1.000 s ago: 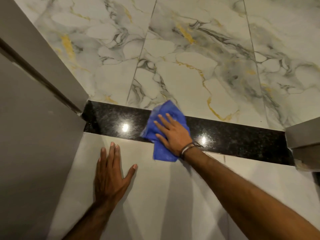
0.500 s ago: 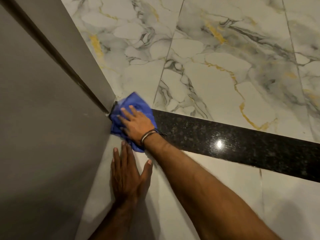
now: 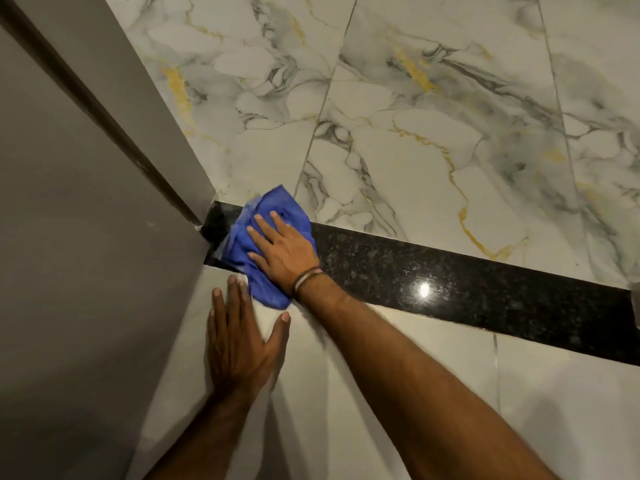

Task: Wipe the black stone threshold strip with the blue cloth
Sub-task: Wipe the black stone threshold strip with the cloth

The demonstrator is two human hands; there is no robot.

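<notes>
The right hand (image 3: 285,252) presses the blue cloth (image 3: 266,237) flat, fingers spread, on the black threshold strip (image 3: 450,285). The left hand (image 3: 239,344), at the cloth's 6 o'clock, lies open-palmed on the floor (image 3: 381,393).

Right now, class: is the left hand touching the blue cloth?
Cannot tell. In the head view, the left hand lies flat on pale tile, fingertips at the blue cloth edge; no gap shows plainly.
</notes>
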